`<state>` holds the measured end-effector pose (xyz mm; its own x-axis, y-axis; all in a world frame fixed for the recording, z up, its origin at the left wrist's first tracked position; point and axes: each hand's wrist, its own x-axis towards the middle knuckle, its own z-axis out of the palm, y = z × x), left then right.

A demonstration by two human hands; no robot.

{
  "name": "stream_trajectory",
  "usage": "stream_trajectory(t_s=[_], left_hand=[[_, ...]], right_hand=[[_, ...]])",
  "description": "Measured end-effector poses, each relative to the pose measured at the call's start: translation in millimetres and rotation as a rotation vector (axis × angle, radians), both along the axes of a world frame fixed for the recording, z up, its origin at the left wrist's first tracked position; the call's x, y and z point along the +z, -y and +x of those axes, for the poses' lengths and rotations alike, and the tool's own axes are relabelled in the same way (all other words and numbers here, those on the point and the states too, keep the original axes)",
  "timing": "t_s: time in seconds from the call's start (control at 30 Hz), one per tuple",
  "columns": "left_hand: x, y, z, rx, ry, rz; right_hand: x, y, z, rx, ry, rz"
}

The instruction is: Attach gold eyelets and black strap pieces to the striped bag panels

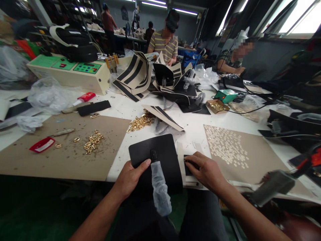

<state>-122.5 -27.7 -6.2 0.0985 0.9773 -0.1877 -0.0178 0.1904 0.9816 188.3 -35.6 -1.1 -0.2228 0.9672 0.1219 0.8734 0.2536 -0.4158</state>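
My left hand (pixel 129 179) grips the left edge of a black leather panel (pixel 167 150), thumb on top near a small black tab (pixel 153 154). From the tab hangs a strip wrapped in clear plastic (pixel 161 190), reaching down over my lap. The panel is tilted over the table's front edge. My right hand (pixel 207 169) is just right of the panel, fingers bent and pinched above a small dark block (pixel 187 170) at the edge. What sits between those fingertips is too small to make out.
Gold clasps lie in piles on the left brown sheet (pixel 62 164) and beside a striped panel (pixel 164 117). Small rings (pixel 225 145) cover the right sheet. Stacked panels (pixel 135 75), a control box (pixel 70 72) and a green device (pixel 226 96) stand behind. Other people work further back.
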Motion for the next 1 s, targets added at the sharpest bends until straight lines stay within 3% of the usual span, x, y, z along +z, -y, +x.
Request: stream_trajectory(t_s=[0.23,0.37,0.5,0.7,1.0], left_hand=[[3.6,-2,0,-0.002,-0.015,-0.002],[1.8,-2,0,0.008,-0.032,-0.01],[-0.8,-2,-2,0.0,-0.01,-0.013],[-1.2,-1,-3,-0.008,-0.032,0.004],[9.0,1,2,-0.029,0.064,-0.015]], right_hand=[[0.2,0,-2,0.002,0.062,0.004],[-1.6,-2,1,-0.08,-0.022,-0.069],[-2.3,-4,7,-0.042,-0.123,-0.142],[-9.3,-3,9,-0.055,-0.275,-0.083],[1.7,-7,4,-0.064,-0.136,-0.148]])
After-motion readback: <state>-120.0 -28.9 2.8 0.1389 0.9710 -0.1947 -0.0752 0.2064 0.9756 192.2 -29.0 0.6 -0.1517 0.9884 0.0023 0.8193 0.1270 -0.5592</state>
